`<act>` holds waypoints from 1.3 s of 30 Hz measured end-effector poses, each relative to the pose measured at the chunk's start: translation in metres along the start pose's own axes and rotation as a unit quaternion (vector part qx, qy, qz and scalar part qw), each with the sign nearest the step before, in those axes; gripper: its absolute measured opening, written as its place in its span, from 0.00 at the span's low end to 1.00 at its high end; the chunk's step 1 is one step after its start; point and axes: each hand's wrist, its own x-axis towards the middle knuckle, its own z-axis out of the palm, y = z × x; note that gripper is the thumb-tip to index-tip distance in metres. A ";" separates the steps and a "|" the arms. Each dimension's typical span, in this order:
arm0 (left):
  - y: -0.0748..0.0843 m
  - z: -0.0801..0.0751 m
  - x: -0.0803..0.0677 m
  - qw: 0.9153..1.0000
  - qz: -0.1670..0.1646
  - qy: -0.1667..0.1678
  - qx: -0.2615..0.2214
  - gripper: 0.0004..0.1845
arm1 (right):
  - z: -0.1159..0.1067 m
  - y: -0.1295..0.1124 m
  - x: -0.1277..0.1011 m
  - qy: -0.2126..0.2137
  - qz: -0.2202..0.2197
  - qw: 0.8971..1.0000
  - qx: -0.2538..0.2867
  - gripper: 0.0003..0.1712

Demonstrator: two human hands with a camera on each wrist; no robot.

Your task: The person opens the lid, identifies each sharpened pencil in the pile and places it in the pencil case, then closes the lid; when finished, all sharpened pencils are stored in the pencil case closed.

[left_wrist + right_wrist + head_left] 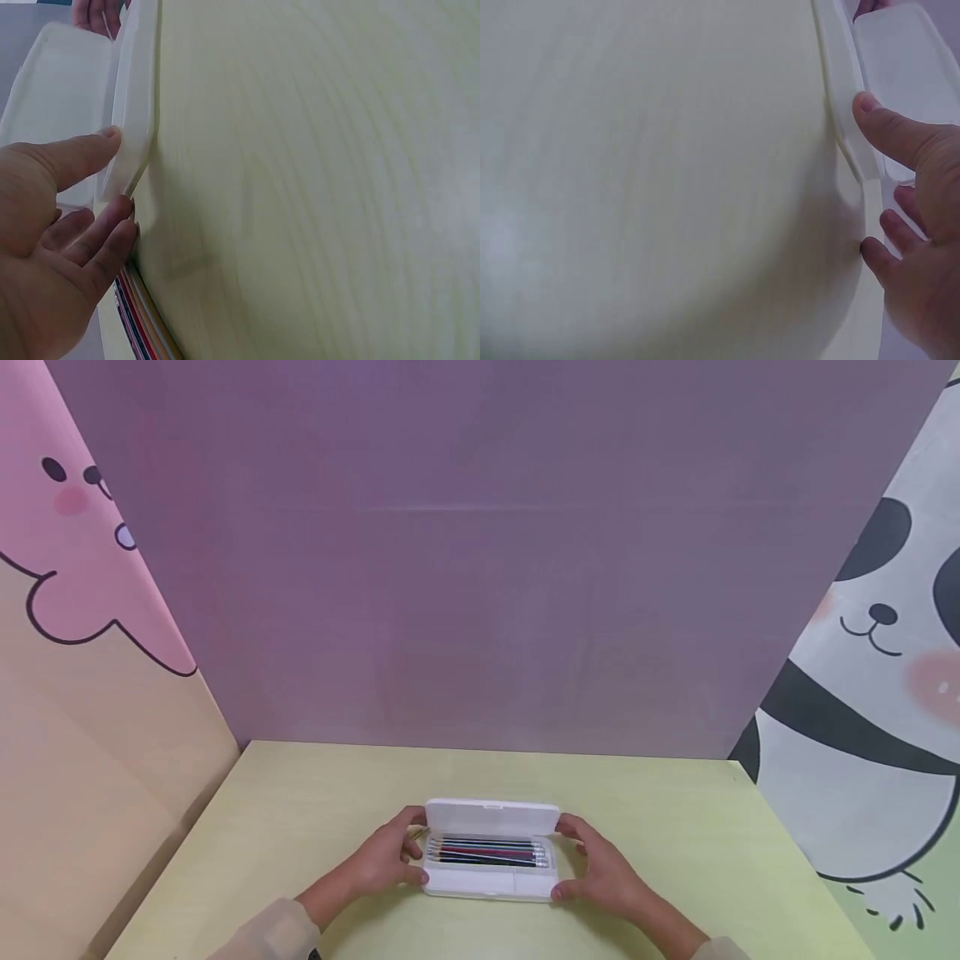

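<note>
Pencil case (491, 881), white plastic, sits low in the centre of the head view on the pale green table (675, 827), its lid (491, 817) raised at the back. Inside lie pencils (487, 852) side by side. Left hand (386, 860) and right hand (600, 868) clasp its two ends, thumbs at the front edge, fingers curled behind. No brand or writing is readable.

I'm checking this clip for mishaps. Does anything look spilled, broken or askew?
Nothing stands out. The white pencil case sits square on the yellow-green table, lid up, pencils lying in a neat row inside. The left hand and right hand hold its two ends.
</note>
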 end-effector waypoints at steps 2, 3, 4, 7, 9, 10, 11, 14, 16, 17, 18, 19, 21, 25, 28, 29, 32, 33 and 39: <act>-0.001 -0.001 -0.003 1.000 0.004 -0.005 0.003 0.43 | 0.002 0.000 -0.002 0.008 0.008 1.000 -0.011 0.55; -0.001 -0.002 -0.005 1.000 0.005 -0.010 -0.001 0.41 | 0.003 0.000 -0.003 0.012 0.008 1.000 -0.019 0.53; 0.000 -0.004 -0.006 1.000 0.004 -0.016 -0.006 0.40 | 0.003 0.000 -0.004 0.015 0.005 1.000 -0.026 0.52; 0.002 -0.009 -0.010 0.999 0.000 -0.031 -0.028 0.37 | 0.003 0.002 -0.007 0.021 -0.014 0.998 -0.050 0.49; 0.004 -0.011 -0.011 0.998 -0.003 -0.036 -0.045 0.36 | 0.002 0.003 -0.008 0.026 -0.027 0.997 -0.062 0.47; 0.005 -0.012 -0.012 0.998 -0.005 -0.036 -0.047 0.35 | 0.002 0.004 -0.009 0.028 -0.033 0.997 -0.070 0.47; 0.006 -0.013 -0.012 0.998 -0.005 -0.035 -0.052 0.35 | 0.001 0.005 -0.010 0.027 -0.038 0.996 -0.078 0.47; 0.010 -0.013 -0.012 0.997 -0.014 -0.034 -0.064 0.33 | -0.005 0.005 -0.011 0.009 -0.059 0.995 -0.081 0.45; 0.013 -0.014 -0.012 0.996 -0.024 -0.038 -0.073 0.35 | -0.010 0.005 -0.012 -0.012 -0.067 0.995 -0.067 0.42; 0.013 -0.014 -0.012 0.996 -0.028 -0.041 -0.076 0.37 | -0.012 0.005 -0.012 -0.024 -0.070 0.996 -0.057 0.41; 0.014 -0.014 -0.011 0.996 -0.032 -0.044 -0.078 0.39 | -0.015 0.005 -0.011 -0.035 -0.073 0.996 -0.045 0.40; 0.014 -0.014 -0.011 0.995 -0.034 -0.046 -0.075 0.41 | -0.017 0.005 -0.010 -0.044 -0.074 0.996 -0.034 0.38; 0.015 -0.014 -0.009 0.996 -0.032 -0.052 -0.064 0.45 | -0.020 0.005 -0.008 -0.057 -0.071 0.995 -0.026 0.36; 0.017 -0.011 -0.005 0.998 -0.015 -0.061 -0.020 0.50 | -0.024 0.002 -0.003 -0.073 -0.076 0.994 -0.039 0.32; 0.017 -0.008 -0.004 0.998 -0.006 -0.063 0.012 0.53 | -0.026 -0.001 -0.001 -0.087 -0.070 0.993 -0.046 0.31; 0.017 -0.007 -0.004 0.998 -0.003 -0.062 0.024 0.53 | -0.026 -0.001 -0.001 -0.091 -0.067 0.992 -0.048 0.32; 0.018 -0.004 -0.003 0.997 0.000 -0.054 0.058 0.54 | -0.026 -0.001 0.000 -0.096 -0.061 0.992 -0.052 0.33; 0.018 -0.003 -0.003 0.996 -0.001 -0.052 0.069 0.54 | -0.025 0.000 0.000 -0.094 -0.060 0.992 -0.056 0.35; 0.021 0.000 -0.003 0.992 -0.007 -0.042 0.118 0.54 | -0.020 0.002 0.001 -0.085 -0.055 0.992 -0.080 0.52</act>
